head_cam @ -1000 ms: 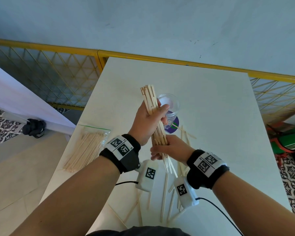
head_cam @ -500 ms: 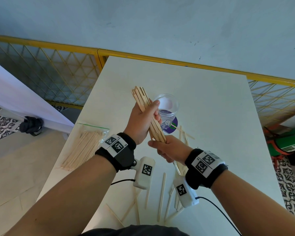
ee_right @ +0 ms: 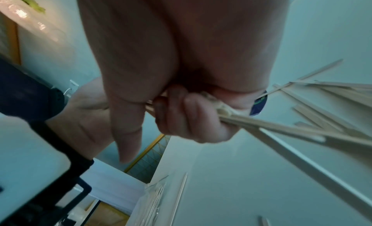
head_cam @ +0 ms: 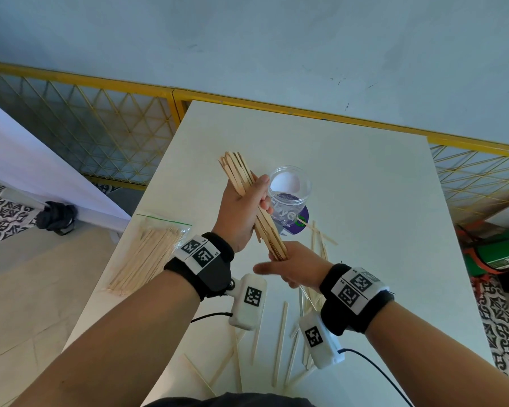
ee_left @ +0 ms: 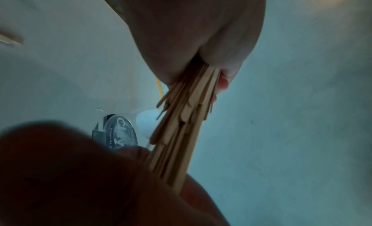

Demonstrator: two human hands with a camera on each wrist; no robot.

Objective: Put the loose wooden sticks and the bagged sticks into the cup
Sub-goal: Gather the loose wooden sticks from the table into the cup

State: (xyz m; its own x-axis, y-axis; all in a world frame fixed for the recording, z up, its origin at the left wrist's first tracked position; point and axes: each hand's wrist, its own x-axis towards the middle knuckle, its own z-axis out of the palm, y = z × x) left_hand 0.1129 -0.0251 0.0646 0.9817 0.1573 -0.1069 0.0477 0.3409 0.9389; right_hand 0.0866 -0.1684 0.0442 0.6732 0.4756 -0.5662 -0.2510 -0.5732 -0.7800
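**Bundle held over the table, cup just beside it**

While the left hand (head_cam: 241, 212) gripped the bundle of wooden sticks (head_cam: 253, 207) with fingers curled round its middle, the right hand (head_cam: 294, 265) met the lower ends; its fingers lay partly hidden, curled round some sticks in the wrist view. The bundle tilted, top leaning left. The clear cup (head_cam: 290, 189) stood on the table (head_cam: 365, 230) just right of it, partly covered. Bagged sticks (head_cam: 147, 257) lay at the left edge. Loose sticks (head_cam: 281, 333) lay near, some hidden under the wrists.
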